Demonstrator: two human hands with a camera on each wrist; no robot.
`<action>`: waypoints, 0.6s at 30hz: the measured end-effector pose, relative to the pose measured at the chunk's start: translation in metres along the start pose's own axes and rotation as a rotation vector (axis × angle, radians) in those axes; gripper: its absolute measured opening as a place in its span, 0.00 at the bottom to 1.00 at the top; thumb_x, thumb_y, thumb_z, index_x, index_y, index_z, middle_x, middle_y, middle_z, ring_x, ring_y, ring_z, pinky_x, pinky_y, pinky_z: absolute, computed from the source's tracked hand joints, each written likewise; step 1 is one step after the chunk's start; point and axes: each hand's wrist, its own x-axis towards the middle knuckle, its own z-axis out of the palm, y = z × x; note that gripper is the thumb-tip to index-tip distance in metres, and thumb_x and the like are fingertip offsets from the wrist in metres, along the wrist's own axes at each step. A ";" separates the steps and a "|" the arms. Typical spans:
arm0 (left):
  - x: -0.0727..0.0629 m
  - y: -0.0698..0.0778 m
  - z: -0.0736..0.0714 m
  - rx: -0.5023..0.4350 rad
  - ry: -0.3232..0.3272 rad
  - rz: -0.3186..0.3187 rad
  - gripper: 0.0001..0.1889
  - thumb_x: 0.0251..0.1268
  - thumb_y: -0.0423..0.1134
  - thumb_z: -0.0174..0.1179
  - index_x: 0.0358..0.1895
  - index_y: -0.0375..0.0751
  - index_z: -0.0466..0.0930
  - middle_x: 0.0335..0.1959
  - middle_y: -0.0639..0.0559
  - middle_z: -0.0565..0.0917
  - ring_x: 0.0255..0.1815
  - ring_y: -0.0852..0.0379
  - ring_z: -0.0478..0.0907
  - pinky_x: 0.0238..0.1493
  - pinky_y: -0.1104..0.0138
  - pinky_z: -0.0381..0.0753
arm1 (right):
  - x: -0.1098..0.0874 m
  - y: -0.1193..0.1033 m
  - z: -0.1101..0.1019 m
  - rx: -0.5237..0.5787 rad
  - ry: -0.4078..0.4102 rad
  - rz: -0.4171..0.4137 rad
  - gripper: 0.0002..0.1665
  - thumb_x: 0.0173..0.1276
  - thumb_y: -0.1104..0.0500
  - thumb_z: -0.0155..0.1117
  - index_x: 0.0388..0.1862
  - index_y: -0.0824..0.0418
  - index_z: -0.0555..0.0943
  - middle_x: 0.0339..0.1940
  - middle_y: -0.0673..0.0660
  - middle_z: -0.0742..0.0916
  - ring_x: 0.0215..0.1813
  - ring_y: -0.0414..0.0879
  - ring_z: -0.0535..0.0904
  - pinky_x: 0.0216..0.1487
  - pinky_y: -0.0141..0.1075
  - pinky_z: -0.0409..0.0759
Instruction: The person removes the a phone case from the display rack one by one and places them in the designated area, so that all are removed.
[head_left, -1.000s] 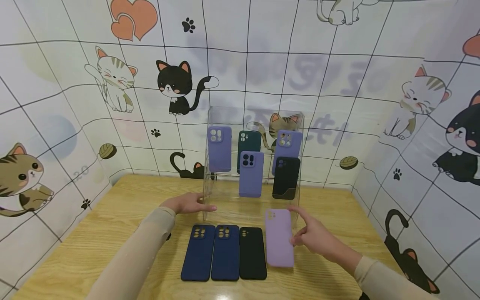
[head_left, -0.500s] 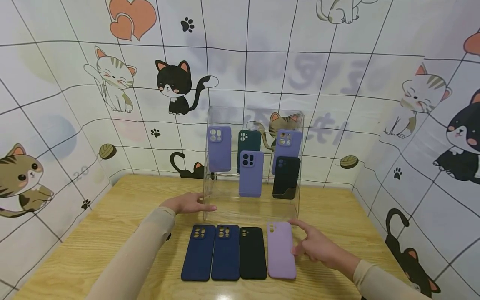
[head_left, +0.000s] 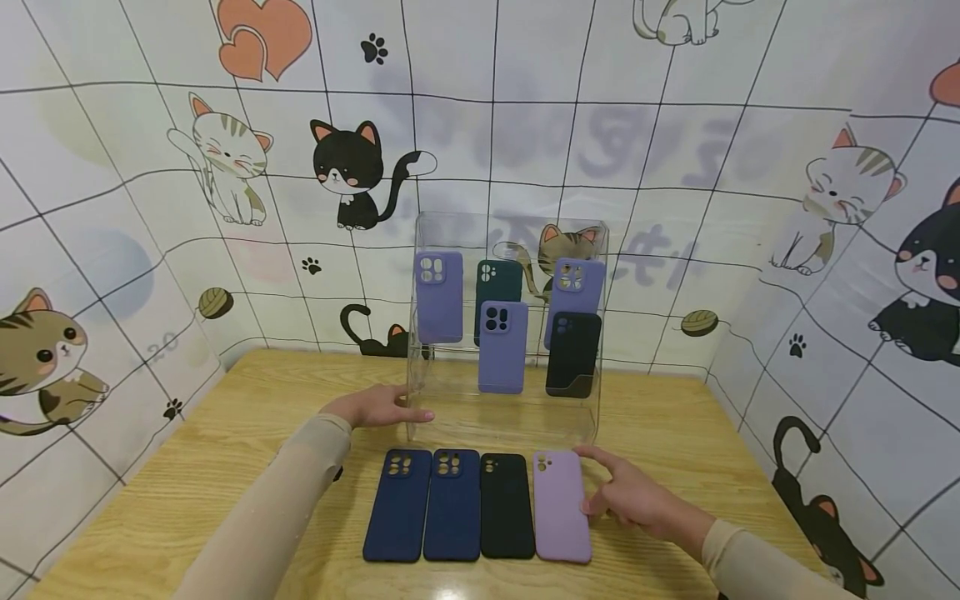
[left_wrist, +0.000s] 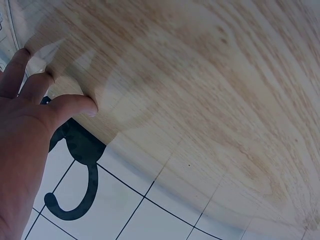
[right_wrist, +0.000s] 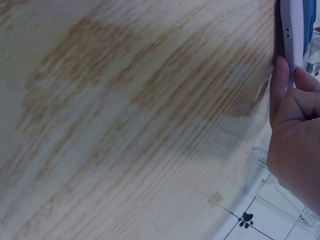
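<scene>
In the head view, my right hand (head_left: 637, 498) holds a lilac phone case (head_left: 562, 508) by its upper right corner and right edge. In the right wrist view, the thumb and fingers meet the edge of this case (right_wrist: 294, 37). To its left lie a black phone case (head_left: 507, 507) and two navy phone cases (head_left: 452, 507), side by side. My left hand (head_left: 375, 407) touches the lower left side of a clear acrylic display stand (head_left: 465, 417). In the left wrist view, the left hand's fingers (left_wrist: 37, 87) are spread against the table.
Upright on the stand are several phone cases, among them a dark green one (head_left: 498, 279), a black one (head_left: 572, 358) and a purple one (head_left: 502, 350). The wooden table (head_left: 652, 417) meets a cat-print wall covering (head_left: 465, 150) behind and at both sides.
The right hand has brought the lilac phone case toward the front edge, down level with the row beside the black case. The left hand has stayed at the stand.
</scene>
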 end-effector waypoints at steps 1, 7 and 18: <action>0.000 0.000 0.000 -0.001 0.000 -0.001 0.58 0.61 0.84 0.55 0.89 0.60 0.49 0.79 0.36 0.73 0.80 0.33 0.70 0.78 0.36 0.70 | 0.001 0.001 0.000 -0.001 -0.002 0.004 0.56 0.62 0.72 0.71 0.87 0.58 0.58 0.23 0.53 0.83 0.15 0.39 0.57 0.19 0.32 0.59; -0.001 0.002 0.000 0.006 0.003 -0.006 0.58 0.61 0.84 0.55 0.89 0.60 0.49 0.79 0.36 0.73 0.80 0.33 0.70 0.78 0.36 0.69 | 0.004 0.003 -0.001 -0.023 -0.012 0.016 0.55 0.63 0.71 0.72 0.87 0.58 0.59 0.22 0.52 0.82 0.15 0.39 0.57 0.19 0.31 0.59; -0.001 0.002 0.000 -0.025 -0.012 0.004 0.58 0.61 0.83 0.57 0.89 0.60 0.50 0.79 0.35 0.72 0.79 0.34 0.71 0.77 0.37 0.71 | 0.003 -0.001 -0.003 -0.025 -0.046 0.027 0.54 0.62 0.70 0.73 0.86 0.59 0.60 0.28 0.59 0.91 0.15 0.39 0.57 0.18 0.30 0.57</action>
